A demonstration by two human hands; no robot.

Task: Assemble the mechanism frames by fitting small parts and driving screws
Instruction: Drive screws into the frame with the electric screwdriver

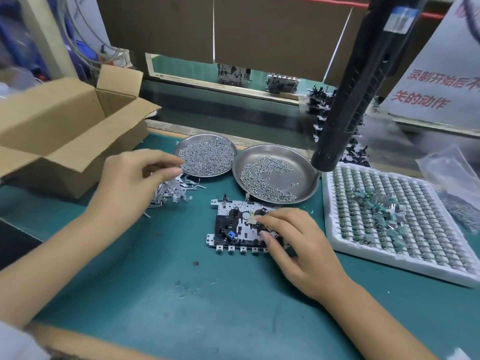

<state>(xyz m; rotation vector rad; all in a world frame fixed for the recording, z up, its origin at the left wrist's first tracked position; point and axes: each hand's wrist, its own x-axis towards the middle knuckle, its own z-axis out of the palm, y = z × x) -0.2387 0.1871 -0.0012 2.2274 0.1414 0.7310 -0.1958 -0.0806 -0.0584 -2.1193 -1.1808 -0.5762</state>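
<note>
Left hand bare, no glove; right hand likewise; forearms unsleeved; no rings visible.

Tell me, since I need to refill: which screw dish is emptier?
The right dish, nearest the foam tray: bare steel shows across much of it, while the left dish is fully covered.
</note>
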